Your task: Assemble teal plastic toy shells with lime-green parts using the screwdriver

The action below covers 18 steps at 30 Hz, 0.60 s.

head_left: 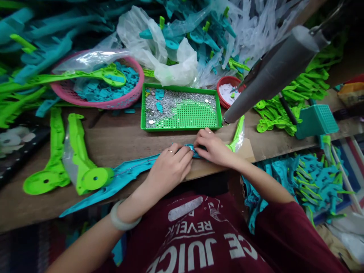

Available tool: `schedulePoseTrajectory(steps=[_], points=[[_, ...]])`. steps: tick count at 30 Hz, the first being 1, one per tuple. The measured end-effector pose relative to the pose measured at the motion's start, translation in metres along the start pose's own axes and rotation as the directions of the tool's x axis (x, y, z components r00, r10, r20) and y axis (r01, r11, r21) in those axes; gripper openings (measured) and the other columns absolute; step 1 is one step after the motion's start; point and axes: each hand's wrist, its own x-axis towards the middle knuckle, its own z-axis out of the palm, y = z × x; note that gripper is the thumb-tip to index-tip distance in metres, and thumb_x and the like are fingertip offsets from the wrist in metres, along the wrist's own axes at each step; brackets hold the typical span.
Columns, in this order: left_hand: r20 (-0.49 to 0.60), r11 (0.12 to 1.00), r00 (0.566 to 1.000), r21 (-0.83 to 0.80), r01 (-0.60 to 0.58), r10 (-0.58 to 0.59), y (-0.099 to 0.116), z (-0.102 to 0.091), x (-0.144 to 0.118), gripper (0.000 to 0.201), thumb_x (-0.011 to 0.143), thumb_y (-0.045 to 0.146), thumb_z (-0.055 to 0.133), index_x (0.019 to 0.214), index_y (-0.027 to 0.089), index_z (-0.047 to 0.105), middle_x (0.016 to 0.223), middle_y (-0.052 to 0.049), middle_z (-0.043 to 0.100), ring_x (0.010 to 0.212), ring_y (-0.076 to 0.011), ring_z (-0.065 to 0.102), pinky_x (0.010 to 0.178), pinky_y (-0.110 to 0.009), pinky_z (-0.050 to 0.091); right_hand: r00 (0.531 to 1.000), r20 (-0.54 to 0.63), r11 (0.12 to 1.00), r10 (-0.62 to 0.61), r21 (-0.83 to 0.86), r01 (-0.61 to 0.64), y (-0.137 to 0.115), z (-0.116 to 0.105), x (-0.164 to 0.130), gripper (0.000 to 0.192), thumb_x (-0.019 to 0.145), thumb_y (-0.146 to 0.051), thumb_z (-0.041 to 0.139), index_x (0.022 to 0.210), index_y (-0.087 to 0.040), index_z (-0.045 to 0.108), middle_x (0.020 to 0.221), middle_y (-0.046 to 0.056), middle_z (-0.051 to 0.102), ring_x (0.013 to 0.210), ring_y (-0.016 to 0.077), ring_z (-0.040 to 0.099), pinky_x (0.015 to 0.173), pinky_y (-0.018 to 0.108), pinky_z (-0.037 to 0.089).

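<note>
A long blue plastic part (127, 170) lies slantwise along the front of the wooden bench, a thin rod or wire running along it. My left hand (173, 163) has its fingers curled over the part near its right end. Close beside it, my right hand (212, 146) pinches at the same end; any small piece between those fingertips is hidden. Under the blue part's left stretch sits a green plastic part (85, 155) with a round end, and another green part (54, 151) lies left of it. A piece of cardboard (207, 168) is under my hands.
A green tray (181, 129) of small metal screws stands behind my hands. Nearby are a pink basket (138, 85) of blue pieces, a red bowl (224, 100) of white pieces and a grey electric screwdriver (273, 64) slanting in from above. Plastic parts pile up behind.
</note>
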Motion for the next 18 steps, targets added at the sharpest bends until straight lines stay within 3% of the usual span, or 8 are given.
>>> schedulePoseTrajectory(steps=[5,10,13,18], points=[[-0.001,0.999,0.999,0.008,-0.046,0.046,-0.003,0.001,0.003,0.019,0.099,0.022,0.052,0.104,0.014,0.067,0.094,-0.013,0.069,0.088,-0.0293,0.058,0.073,-0.043,0.050,0.978,0.206,0.958,-0.004,0.282,-0.055,0.016,-0.031,0.013,0.013,0.095,-0.018,0.053,0.086,-0.015,0.063,0.085,0.001,0.061,0.081,0.0144,0.055,0.078,0.029,0.043],[-0.049,0.995,0.995,0.049,-0.083,0.085,-0.001,-0.001,0.004,0.017,0.098,0.021,0.054,0.107,0.011,0.064,0.089,-0.012,0.068,0.087,-0.0297,0.057,0.070,-0.041,0.049,0.974,0.228,0.956,-0.008,0.288,-0.060,0.022,-0.054,0.013,0.011,0.090,-0.013,0.055,0.090,-0.015,0.065,0.083,0.000,0.068,0.079,0.0132,0.058,0.075,0.026,0.043],[-0.079,0.995,0.994,0.068,-0.075,0.080,0.003,-0.002,0.005,0.016,0.098,0.021,0.055,0.106,0.010,0.064,0.087,-0.011,0.068,0.089,-0.0290,0.059,0.070,-0.039,0.049,0.981,0.193,0.972,-0.005,0.231,-0.040,0.016,-0.048,0.010,0.011,0.088,-0.010,0.056,0.090,-0.015,0.066,0.087,0.001,0.068,0.081,0.0134,0.058,0.078,0.027,0.043],[-0.107,0.995,0.993,0.093,-0.040,0.050,0.009,0.000,0.000,0.014,0.098,0.018,0.054,0.104,0.013,0.066,0.088,-0.009,0.072,0.097,-0.0283,0.063,0.083,-0.041,0.052,0.995,0.073,0.997,0.066,0.027,-0.068,-0.004,-0.019,-0.001,0.006,0.091,-0.016,0.060,0.094,-0.015,0.065,0.097,0.007,0.063,0.093,0.0193,0.054,0.083,0.032,0.042]])
